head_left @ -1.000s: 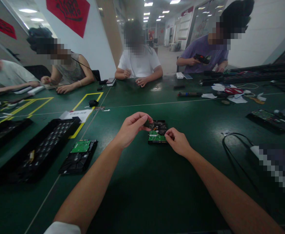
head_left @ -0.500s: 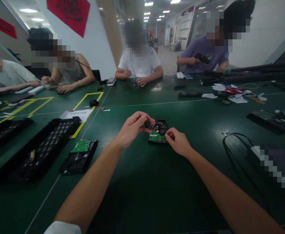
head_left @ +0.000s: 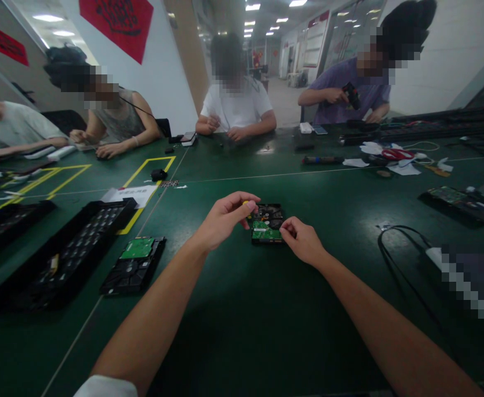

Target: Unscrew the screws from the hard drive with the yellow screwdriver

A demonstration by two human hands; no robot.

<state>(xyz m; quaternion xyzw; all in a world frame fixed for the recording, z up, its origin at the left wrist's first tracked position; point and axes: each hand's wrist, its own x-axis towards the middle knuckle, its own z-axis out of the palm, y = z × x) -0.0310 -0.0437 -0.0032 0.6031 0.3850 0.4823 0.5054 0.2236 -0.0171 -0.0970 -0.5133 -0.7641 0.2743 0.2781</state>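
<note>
A hard drive (head_left: 267, 229) with a green circuit board lies flat on the green table in front of me. My left hand (head_left: 229, 216) is at its upper left, thumb and fingers closed round a small black and yellow screwdriver (head_left: 246, 203). Only a bit of the yellow handle shows; the tip is hidden. At the drive's right edge, my right hand (head_left: 301, 237) has its thumb and forefinger pinched together on the near right corner. Left of my forearm rests a second hard drive (head_left: 133, 264), its green board upward.
Long black trays (head_left: 68, 253) stand at the left. A looped black cable (head_left: 385, 251) and another drive (head_left: 457, 204) are on the right. Farther back lie a dark cylindrical tool (head_left: 322, 160) and paper scraps (head_left: 403, 168). Several people sit across the table.
My left hand has turned round the screwdriver, so less of its dark end shows. My right hand and the hard drive stay put. The person at right has raised a dark handheld tool.
</note>
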